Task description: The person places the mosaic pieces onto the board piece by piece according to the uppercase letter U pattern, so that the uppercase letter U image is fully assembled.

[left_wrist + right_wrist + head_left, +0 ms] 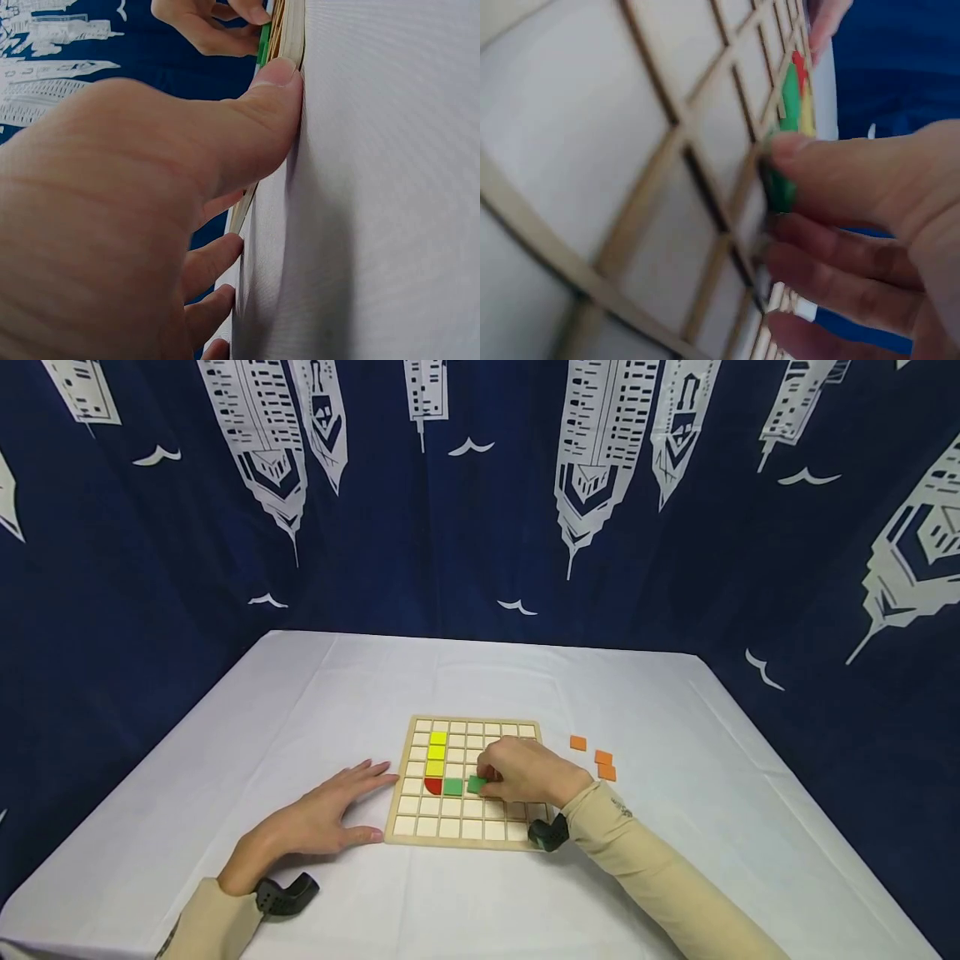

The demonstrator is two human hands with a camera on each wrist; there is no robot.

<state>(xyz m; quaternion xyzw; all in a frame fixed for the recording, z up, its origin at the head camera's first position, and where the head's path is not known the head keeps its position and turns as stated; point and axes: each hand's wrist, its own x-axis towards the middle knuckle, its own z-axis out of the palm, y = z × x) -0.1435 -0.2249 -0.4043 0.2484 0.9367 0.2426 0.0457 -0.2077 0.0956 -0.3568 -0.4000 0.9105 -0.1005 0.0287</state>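
Note:
A wooden grid board [468, 845] with square cells lies on the table. In one column sit several yellow square tiles [436, 753], with a red rounded tile [432, 786] just below them. To the right of the red piece is a green square tile [453, 787]. My right hand [525, 770] pinches another green square tile [476, 784] between thumb and fingers, at a cell in the same row. My left hand [330, 814] is spread on the table, its thumb and a fingertip touching the board's left edge.
Several orange square tiles [577, 742] lie on the white tablecloth [480, 668] right of the board, two of them touching. A navy curtain [420, 543] with white building prints hangs behind and at the sides. Each wrist wears a black device [287, 894].

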